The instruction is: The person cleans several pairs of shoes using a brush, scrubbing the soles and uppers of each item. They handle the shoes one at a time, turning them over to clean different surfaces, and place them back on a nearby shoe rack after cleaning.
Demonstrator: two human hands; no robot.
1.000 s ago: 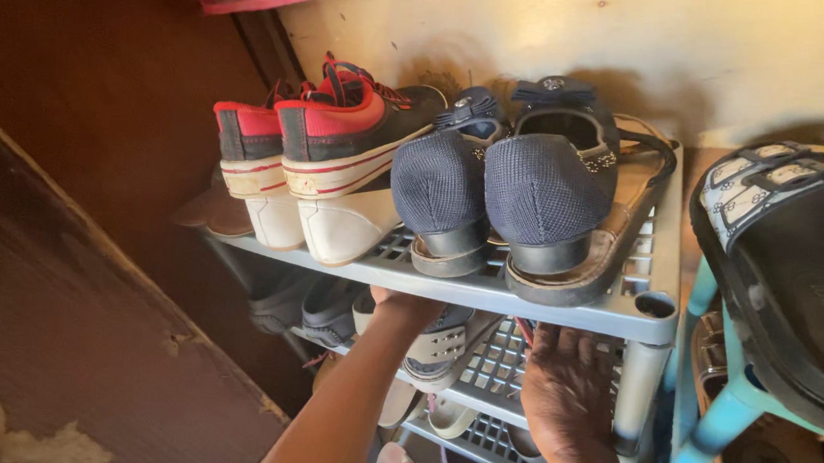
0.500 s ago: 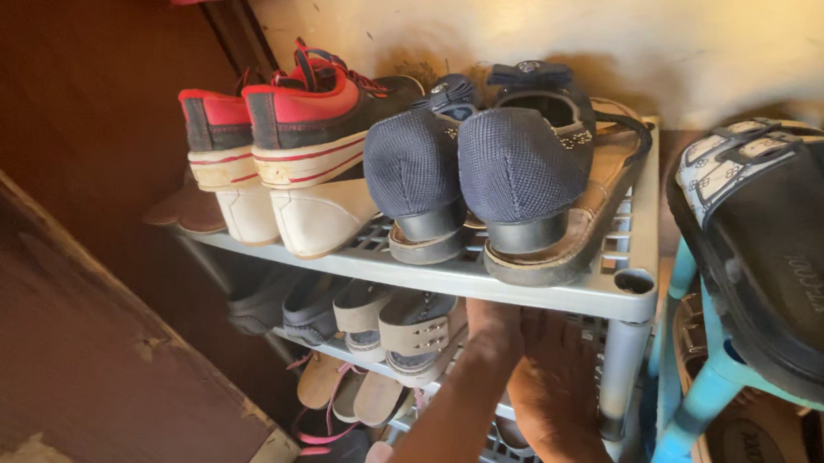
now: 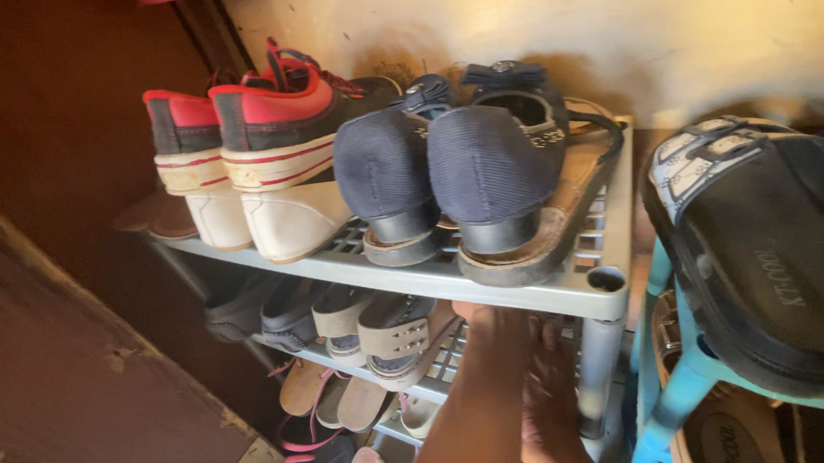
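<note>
Where both forearms reach under the top tier of the grey plastic shoe rack (image 3: 514, 289), the left hand (image 3: 490, 329) and right hand (image 3: 551, 386) are seen close together on the second shelf (image 3: 435, 386), just inside the round corner post (image 3: 598, 370). Whether each grip is spread or pressed together cannot be told, since the fingers are hidden in shadow behind the shelf edge. Little open room is left there: the post stands just right of the hands, and beige strapped sandals (image 3: 395, 337) lie just to their left, heels pointing outward toward the front edge, long axes running back into the rack. Above, on the slotted top tier, navy textured flats (image 3: 455, 167) are set heel-out over brown sandals, beside red and black sneakers (image 3: 265, 125) with white rubber soles. A turquoise rack (image 3: 676, 395) stands at the right, carrying a black slide sandal (image 3: 768, 256).
</note>
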